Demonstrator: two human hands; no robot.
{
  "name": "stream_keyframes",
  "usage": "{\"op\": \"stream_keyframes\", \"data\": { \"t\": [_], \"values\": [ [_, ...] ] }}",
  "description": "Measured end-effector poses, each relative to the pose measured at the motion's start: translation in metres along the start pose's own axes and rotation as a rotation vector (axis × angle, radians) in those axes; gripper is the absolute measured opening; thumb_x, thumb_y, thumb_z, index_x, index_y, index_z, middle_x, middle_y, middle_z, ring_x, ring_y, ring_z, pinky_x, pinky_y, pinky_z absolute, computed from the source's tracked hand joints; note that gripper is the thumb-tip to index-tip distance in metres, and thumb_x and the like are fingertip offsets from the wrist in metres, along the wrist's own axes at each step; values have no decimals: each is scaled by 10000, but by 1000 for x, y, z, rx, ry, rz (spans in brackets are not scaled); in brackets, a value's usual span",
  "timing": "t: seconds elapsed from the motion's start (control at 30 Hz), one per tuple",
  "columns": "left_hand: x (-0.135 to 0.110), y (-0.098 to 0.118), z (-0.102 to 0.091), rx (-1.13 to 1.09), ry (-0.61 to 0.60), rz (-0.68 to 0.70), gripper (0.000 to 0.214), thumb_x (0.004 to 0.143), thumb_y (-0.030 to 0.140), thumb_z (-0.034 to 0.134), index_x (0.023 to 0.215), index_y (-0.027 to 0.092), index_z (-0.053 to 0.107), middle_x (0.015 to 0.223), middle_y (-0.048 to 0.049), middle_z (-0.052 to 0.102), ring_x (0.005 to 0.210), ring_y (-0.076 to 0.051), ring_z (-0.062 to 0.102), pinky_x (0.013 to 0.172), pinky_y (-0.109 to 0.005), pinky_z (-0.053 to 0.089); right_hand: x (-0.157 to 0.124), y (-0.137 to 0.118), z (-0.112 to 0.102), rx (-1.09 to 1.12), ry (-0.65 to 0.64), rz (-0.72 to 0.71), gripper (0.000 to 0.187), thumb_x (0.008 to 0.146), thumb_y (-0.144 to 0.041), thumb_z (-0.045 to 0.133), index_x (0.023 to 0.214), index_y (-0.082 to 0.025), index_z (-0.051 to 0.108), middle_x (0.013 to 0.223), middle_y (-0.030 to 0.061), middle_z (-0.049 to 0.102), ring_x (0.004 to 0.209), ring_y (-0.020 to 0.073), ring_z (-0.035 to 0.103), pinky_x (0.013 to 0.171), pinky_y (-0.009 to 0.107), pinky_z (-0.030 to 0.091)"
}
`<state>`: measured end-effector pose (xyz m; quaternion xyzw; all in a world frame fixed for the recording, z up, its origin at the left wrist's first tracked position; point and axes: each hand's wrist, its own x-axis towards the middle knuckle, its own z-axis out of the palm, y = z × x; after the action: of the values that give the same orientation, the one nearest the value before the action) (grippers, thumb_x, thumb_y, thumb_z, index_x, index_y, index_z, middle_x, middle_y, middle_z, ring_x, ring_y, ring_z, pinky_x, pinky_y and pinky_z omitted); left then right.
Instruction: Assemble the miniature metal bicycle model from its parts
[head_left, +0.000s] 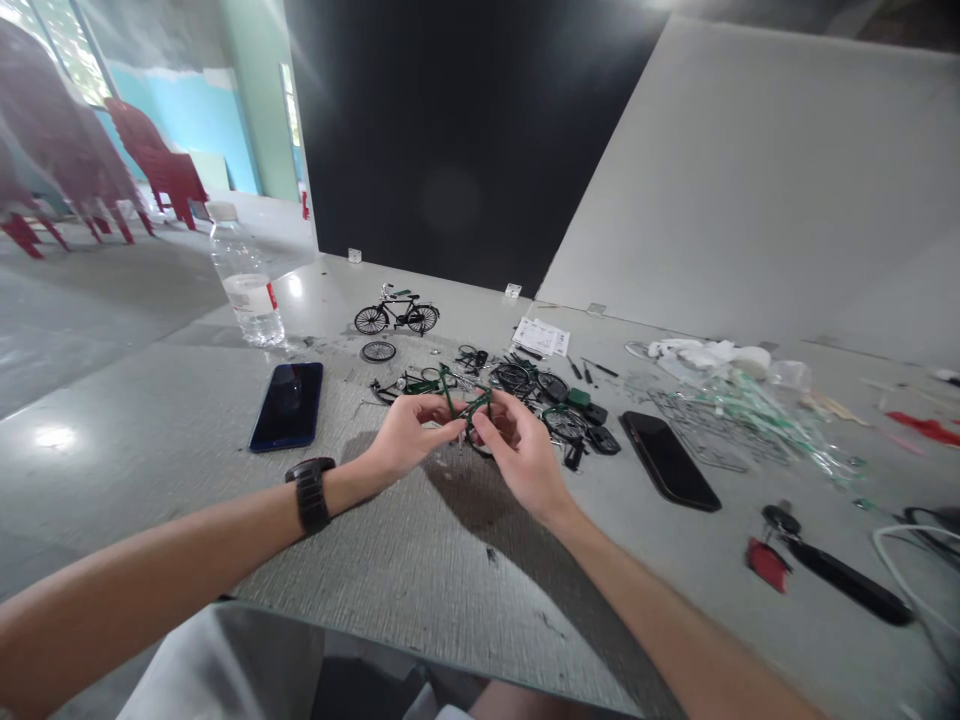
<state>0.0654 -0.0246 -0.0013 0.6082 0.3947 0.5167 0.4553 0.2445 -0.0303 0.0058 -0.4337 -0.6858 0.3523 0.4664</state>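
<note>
Head view shows left hand (411, 432) and right hand (525, 458) pinching a small green, thin-tubed model bicycle frame (471, 407), seemingly fitting its round black wheel (473, 444), which calls for steady alignment.

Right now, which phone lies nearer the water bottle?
The blue-edged phone, left of your left hand; the black phone lies right of your right hand.

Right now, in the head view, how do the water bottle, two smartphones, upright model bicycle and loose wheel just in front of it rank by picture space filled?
1. Water bottle
2. Blue-edged smartphone and black smartphone: too alike to rank
3. Upright model bicycle
4. Loose wheel
</note>
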Motion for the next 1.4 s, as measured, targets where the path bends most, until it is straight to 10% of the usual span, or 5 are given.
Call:
{"op": "stream_keyframes", "data": {
  "t": [0.27,0.5,0.77,1.4],
  "values": [
    [0,-4,0,4,-17,9,203,784,327,757,690,154,708,877,-69,763,784,-186,675,739,-298,522,1,-7,0,159,-24,98,336,855,-475,718,1053,-211,652,909,56,694,789,201,681,738,333,575],
    [0,-6,-1,-61,16,23,415,730,324,823,1097,173,699,958,-71,751,882,-196,700,779,-307,561,-3,-9,2,381,-26,200,275,807,-451,781,929,-236,659,906,18,665,799,175,666,774,330,587],
    [1,-4,-1,28,55,83,262,748,372,802,796,157,660,742,-27,679,691,-147,645,653,-269,539,-5,-7,9,610,25,241,293,752,-383,844,921,-236,655,881,-9,648,843,153,646,820,325,583],
    [-1,-4,1,-136,-150,-74,279,757,371,819,824,147,668,804,-44,694,731,-136,658,703,-263,524,-3,3,7,505,117,152,284,785,-406,818,922,-243,629,873,-26,652,800,128,608,778,273,499]
  ]
}}
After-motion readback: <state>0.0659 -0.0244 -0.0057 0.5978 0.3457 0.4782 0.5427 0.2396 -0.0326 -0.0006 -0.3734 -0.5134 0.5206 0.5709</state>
